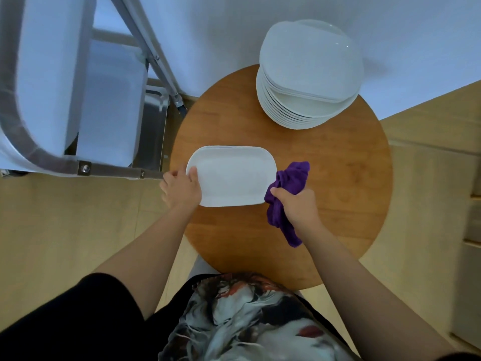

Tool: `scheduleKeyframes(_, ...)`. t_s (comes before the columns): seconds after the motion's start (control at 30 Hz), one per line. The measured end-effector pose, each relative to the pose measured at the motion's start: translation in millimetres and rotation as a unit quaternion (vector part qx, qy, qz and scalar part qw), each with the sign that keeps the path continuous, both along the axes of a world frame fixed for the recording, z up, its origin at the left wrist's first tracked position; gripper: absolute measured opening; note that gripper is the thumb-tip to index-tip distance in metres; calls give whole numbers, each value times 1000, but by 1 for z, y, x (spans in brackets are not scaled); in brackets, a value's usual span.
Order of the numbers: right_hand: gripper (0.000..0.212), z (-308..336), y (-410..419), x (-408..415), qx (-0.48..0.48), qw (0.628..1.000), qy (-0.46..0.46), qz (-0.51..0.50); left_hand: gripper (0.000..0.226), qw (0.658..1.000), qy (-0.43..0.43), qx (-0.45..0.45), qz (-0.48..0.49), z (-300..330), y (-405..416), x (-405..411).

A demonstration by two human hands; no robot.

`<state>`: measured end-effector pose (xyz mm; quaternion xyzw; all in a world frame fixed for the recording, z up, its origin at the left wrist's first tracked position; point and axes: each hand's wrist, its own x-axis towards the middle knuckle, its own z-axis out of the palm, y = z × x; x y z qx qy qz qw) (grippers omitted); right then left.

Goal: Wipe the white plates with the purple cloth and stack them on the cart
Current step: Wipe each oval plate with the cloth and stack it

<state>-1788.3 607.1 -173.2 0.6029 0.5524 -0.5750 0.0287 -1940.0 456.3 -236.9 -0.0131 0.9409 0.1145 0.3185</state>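
Observation:
A white rectangular plate (231, 175) lies over the left part of the round wooden table (338, 178). My left hand (181, 188) grips its left edge, thumb on the rim. My right hand (296, 207) holds the bunched purple cloth (289, 183) just off the plate's right edge; the cloth touches the plate's corner and hangs down past my wrist. A tall stack of white plates (309, 74) stands at the far side of the table. The metal cart (86, 168) with white shelves is to the left.
The cart's grey frame and slanted metal bars (153, 53) stand close to the table's left edge. A white wall is behind the table. Pale wood floor surrounds it, and a cabinet edge (468, 230) shows at the right.

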Motion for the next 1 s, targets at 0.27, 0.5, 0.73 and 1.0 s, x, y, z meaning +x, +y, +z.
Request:
scheduleKeyframes(0.27, 17, 4, 9, -7, 7, 1000, 20, 20, 53, 999, -36, 15, -23, 3, 6, -5)
scheduleKeyframes(0.5, 15, 22, 33, -18, -11, 998, 66, 19, 49, 993, 35, -8, -113, 36, 36, -6)
scheduleKeyframes(0.73, 11, 57, 84, -40, -29, 985, 170, -9, 46, 962, 66, 261, -50, 98, 130, -31)
scheduleKeyframes(1.0, 21, 70, 118, -36, -3, 990, 138, 15, 42, 975, 48, 183, -119, 78, 205, -78)
